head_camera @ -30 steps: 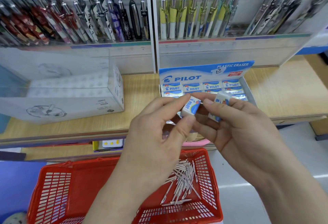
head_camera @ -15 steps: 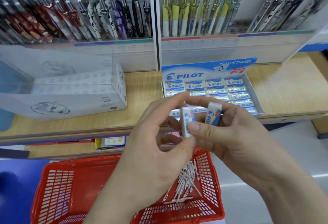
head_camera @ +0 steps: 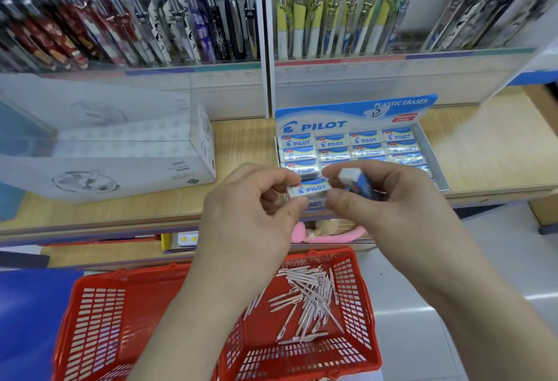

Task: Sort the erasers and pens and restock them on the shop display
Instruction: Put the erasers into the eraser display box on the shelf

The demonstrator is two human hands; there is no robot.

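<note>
Blue-and-white eraser (head_camera: 309, 188) between pinching left fingers (head_camera: 288, 210), second eraser (head_camera: 355, 180) between pinching right fingers (head_camera: 347, 206)

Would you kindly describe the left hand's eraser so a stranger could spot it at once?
Find the blue PILOT display box on the wooden shelf. Just in front of it, the left hand pinches an eraser. It lies flat, label up, unlike the end-on eraser in the right hand.

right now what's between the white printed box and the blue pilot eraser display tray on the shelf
Only bare light wooden shelf, shown in the head view.
</note>
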